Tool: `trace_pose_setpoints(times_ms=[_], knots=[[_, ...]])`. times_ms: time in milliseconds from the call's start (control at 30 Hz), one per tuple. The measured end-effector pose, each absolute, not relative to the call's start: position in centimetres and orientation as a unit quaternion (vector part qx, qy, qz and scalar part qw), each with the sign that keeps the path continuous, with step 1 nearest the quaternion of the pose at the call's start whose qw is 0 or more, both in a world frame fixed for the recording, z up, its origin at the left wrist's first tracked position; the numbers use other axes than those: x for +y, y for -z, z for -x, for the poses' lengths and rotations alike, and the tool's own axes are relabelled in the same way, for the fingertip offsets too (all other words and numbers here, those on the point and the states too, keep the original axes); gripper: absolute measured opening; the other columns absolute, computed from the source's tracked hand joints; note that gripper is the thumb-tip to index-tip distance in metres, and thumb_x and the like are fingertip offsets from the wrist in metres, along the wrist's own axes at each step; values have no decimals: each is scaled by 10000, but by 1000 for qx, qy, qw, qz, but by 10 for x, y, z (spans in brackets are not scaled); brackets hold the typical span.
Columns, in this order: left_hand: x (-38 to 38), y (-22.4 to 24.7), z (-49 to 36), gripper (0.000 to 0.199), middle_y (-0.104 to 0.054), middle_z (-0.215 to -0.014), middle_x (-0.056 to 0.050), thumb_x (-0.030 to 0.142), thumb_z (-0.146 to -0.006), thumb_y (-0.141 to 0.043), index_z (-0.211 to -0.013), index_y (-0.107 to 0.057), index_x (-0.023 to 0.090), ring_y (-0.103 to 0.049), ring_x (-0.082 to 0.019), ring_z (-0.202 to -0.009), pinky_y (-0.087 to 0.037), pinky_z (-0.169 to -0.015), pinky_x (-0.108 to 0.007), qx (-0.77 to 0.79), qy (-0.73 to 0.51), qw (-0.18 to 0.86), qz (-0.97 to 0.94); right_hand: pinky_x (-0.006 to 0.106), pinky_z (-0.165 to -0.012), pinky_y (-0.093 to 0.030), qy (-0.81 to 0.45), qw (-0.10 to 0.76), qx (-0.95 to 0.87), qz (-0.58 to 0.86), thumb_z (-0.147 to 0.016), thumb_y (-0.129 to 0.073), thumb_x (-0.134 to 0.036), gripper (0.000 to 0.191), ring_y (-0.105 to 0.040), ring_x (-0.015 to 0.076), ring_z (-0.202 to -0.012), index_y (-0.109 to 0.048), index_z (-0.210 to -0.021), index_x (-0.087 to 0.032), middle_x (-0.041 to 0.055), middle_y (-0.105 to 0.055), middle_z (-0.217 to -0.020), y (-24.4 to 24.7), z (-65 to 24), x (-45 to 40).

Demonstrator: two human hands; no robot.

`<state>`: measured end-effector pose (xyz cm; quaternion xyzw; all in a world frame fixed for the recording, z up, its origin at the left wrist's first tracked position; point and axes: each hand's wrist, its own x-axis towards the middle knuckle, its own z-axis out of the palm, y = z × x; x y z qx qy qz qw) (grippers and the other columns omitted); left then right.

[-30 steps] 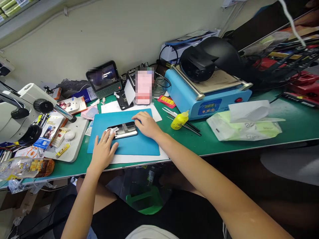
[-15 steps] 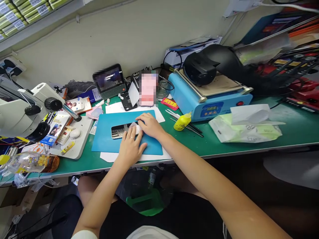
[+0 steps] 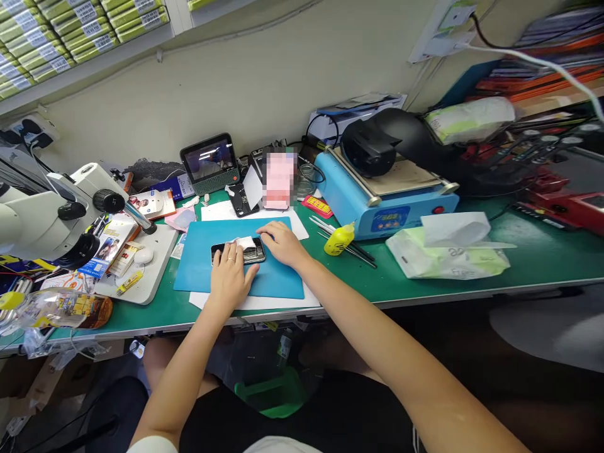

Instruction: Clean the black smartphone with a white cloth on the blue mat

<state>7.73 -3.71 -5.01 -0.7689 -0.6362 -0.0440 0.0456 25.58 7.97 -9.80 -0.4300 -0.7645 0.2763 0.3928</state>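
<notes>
A dark-screened phone [image 3: 255,255] lies flat on a blue mat [image 3: 198,233]. My left hand [image 3: 231,274] rests over its left part, fingers together and pressing a white tissue [image 3: 245,242] against the screen. The thumb points out to the right, off the tissue. At the phone's upper right corner is my right hand [image 3: 284,244], its fingers stretched towards the edge and holding nothing I can make out. Whether those fingertips touch the phone is hard to see.
Right of the mat are a yellow squeeze bottle [image 3: 339,240], thin tools [image 3: 361,253], a blue heating machine [image 3: 387,214] and a tissue pack [image 3: 448,255]. A microscope [image 3: 85,195] and a drink bottle [image 3: 70,308] stand left. Behind are a small display [image 3: 210,160] and a pink phone [image 3: 278,179].
My left hand has slid left along the phone, its fingers now over the left part. The tissue lies further left, uncovering the phone's right end. My right hand stays near that end.
</notes>
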Motion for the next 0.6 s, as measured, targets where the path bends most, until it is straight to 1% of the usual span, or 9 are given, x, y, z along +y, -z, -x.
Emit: trace_pose_setpoints(times_ms=[100,233,367,467,533,600], knots=[[-52,51,-57,685,-465,-1683,-213,524,-1124,-335,-1593,-483,47,-411,-377,-1590,-332,-1291,-594,-652,42,47,756,472,-1036,-508,-273,388,-770,427,-999,-508,-226,279,-633,284,-1116,-781,-1058,-208,104,-751,-1100,98,-255,79],[-62,55,-41,680,-469,-1672,-242,512,-1122,-342,-1579,-486,30,-408,-395,-1590,-363,-1272,-603,-668,56,60,740,473,-1027,-512,-262,385,-780,419,-997,-520,-204,263,-628,284,-1111,-778,-1047,-210,100,-757,-1098,101,-252,80],[-56,60,-60,646,-509,-1648,-233,524,-1115,-378,-1553,-520,70,-438,-394,-1571,-388,-1260,-592,-641,66,63,762,478,-1019,-520,-256,393,-781,413,-993,-528,-198,255,-634,282,-1086,-779,-1031,-211,99,-762,-1082,104,-251,82],[-48,61,-80,622,-494,-1667,-208,526,-1115,-396,-1546,-529,98,-432,-367,-1580,-398,-1265,-562,-613,67,48,786,480,-1024,-520,-252,396,-781,412,-985,-532,-188,257,-638,279,-1083,-782,-1034,-220,94,-762,-1083,104,-251,81],[-45,59,-84,610,-487,-1675,-199,527,-1116,-392,-1545,-533,116,-432,-354,-1583,-396,-1268,-566,-611,68,42,788,482,-1024,-521,-251,396,-781,412,-985,-533,-193,258,-637,280,-1088,-783,-1038,-226,91,-760,-1084,104,-252,81],[-45,58,-79,617,-483,-1674,-213,525,-1118,-376,-1549,-529,110,-440,-355,-1577,-401,-1260,-578,-626,74,45,775,485,-1020,-525,-251,394,-782,412,-991,-526,-197,265,-635,281,-1087,-785,-1040,-229,90,-760,-1077,103,-252,80]])
